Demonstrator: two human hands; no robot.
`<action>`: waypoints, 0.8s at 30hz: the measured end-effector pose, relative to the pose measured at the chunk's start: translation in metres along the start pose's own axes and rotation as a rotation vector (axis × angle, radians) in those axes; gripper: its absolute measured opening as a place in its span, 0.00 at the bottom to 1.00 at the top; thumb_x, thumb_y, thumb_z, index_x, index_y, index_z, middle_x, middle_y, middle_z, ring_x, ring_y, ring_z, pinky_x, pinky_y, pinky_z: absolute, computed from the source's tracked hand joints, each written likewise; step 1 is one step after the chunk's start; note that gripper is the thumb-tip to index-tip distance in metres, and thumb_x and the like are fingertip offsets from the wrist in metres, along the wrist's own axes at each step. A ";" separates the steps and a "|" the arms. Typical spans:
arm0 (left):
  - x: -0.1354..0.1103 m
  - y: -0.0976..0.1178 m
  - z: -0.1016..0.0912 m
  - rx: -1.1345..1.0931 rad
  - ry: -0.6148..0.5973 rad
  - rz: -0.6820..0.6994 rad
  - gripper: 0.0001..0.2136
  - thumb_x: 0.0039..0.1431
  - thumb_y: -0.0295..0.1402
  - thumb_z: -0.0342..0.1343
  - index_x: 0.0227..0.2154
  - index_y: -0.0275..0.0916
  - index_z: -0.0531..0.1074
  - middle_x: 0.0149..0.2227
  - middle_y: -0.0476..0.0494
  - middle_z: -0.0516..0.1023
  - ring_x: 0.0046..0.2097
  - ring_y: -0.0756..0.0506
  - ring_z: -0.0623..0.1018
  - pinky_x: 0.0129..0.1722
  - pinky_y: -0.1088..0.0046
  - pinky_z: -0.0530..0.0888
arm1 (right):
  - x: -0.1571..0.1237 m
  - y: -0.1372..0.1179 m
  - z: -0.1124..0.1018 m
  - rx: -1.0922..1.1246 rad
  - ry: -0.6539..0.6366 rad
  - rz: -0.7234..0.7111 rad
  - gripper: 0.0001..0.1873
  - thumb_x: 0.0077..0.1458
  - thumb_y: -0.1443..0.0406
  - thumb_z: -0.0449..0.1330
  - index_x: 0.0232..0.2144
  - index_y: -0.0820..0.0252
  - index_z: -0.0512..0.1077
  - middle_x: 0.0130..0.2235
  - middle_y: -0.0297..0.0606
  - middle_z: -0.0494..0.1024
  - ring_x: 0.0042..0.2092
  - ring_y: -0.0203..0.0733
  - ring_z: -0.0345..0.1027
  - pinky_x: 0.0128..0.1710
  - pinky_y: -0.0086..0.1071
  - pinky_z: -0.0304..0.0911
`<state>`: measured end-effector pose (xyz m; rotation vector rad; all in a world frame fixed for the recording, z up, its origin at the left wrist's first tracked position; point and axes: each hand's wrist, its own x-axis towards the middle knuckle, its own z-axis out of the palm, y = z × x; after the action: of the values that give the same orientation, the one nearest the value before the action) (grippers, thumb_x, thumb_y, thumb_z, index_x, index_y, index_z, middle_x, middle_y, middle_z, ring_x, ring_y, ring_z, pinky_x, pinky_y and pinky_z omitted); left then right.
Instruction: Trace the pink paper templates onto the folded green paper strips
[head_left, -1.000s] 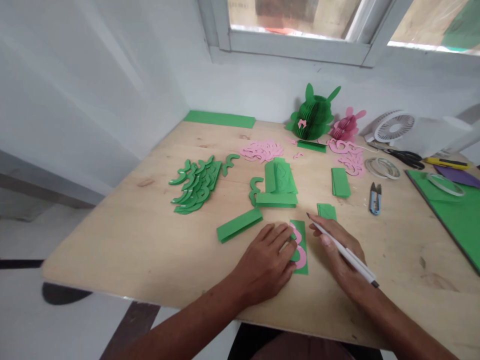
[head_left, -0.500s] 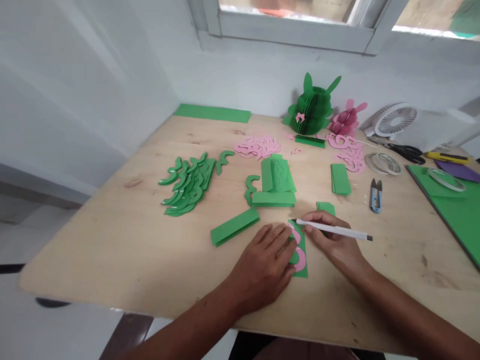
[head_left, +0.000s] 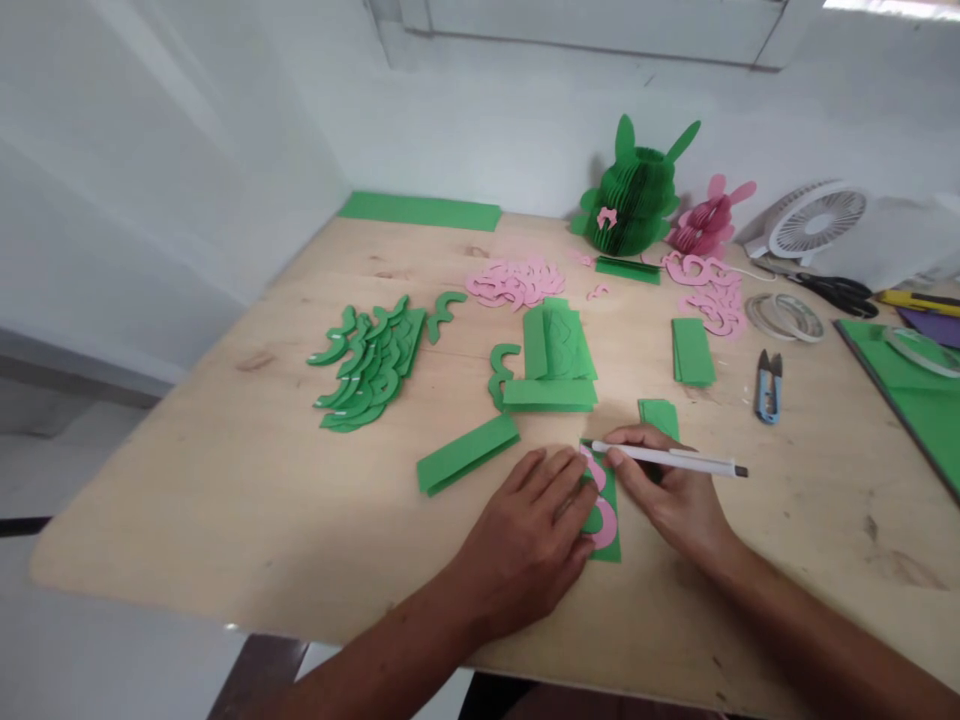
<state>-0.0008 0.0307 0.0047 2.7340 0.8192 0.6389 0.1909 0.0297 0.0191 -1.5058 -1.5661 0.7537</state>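
My left hand (head_left: 529, 530) lies flat, fingers stretched out, over a curvy pink paper cutout (head_left: 605, 524). Under that cutout is a green paper strip (head_left: 613, 550), partly hidden by the same hand. My right hand (head_left: 675, 490) pinches a white pen (head_left: 694, 461) whose dark tip touches or nearly touches the strip's top end, beside the cutout. A small green paper stack (head_left: 661, 415) sits just behind my right hand. Folded green strips (head_left: 469, 452) and green paper pieces with drawn outlines (head_left: 559, 345) rest beyond my left hand.
Overlapping green cutouts (head_left: 367, 370) are piled to the left, pink cutouts (head_left: 516, 283) farther back. Along the wall stand a green paper figure (head_left: 630, 205), a pink one (head_left: 705, 225) and a white fan (head_left: 817, 222). Blue thread snips (head_left: 769, 388), tape rolls (head_left: 786, 318) and black scissors (head_left: 836, 292) lie right.
The camera view has tilted downward slightly, so less of the window shows. Both hands keep almost the same place, with the pen tip still at the strip's top end.
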 end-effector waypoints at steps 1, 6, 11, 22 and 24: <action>0.000 0.000 0.000 -0.001 -0.003 -0.002 0.18 0.63 0.34 0.48 0.55 0.35 0.65 0.59 0.34 0.67 0.62 0.38 0.65 0.62 0.53 0.62 | 0.000 0.000 0.000 0.003 -0.005 -0.001 0.11 0.60 0.57 0.56 0.34 0.57 0.74 0.33 0.37 0.79 0.32 0.39 0.73 0.29 0.31 0.70; 0.001 0.001 -0.001 -0.003 -0.015 -0.013 0.20 0.63 0.35 0.48 0.56 0.33 0.64 0.59 0.34 0.67 0.62 0.38 0.65 0.62 0.54 0.62 | -0.003 0.000 -0.001 -0.002 0.038 0.004 0.10 0.59 0.58 0.58 0.35 0.57 0.75 0.34 0.37 0.80 0.34 0.39 0.74 0.31 0.31 0.71; 0.002 0.001 -0.001 -0.004 -0.017 -0.015 0.19 0.63 0.35 0.48 0.55 0.34 0.64 0.59 0.34 0.67 0.62 0.38 0.65 0.62 0.53 0.62 | -0.006 0.003 -0.003 -0.030 0.006 -0.099 0.10 0.61 0.62 0.56 0.41 0.56 0.75 0.41 0.39 0.81 0.42 0.43 0.76 0.44 0.38 0.72; 0.002 0.001 -0.001 0.001 -0.002 -0.022 0.17 0.62 0.35 0.49 0.51 0.33 0.68 0.60 0.33 0.67 0.62 0.37 0.65 0.61 0.54 0.63 | -0.001 0.003 -0.001 -0.338 -0.129 -0.410 0.17 0.63 0.68 0.49 0.52 0.53 0.70 0.38 0.39 0.80 0.38 0.43 0.73 0.39 0.36 0.72; 0.002 0.001 -0.001 0.002 -0.002 -0.019 0.17 0.62 0.34 0.49 0.51 0.33 0.68 0.60 0.33 0.67 0.63 0.37 0.64 0.61 0.54 0.63 | -0.001 0.003 0.000 -0.403 -0.152 -0.463 0.19 0.64 0.70 0.48 0.53 0.54 0.69 0.37 0.39 0.79 0.36 0.43 0.71 0.37 0.35 0.71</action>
<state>0.0009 0.0309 0.0070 2.7252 0.8453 0.6323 0.1921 0.0296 0.0163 -1.2938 -2.1763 0.3006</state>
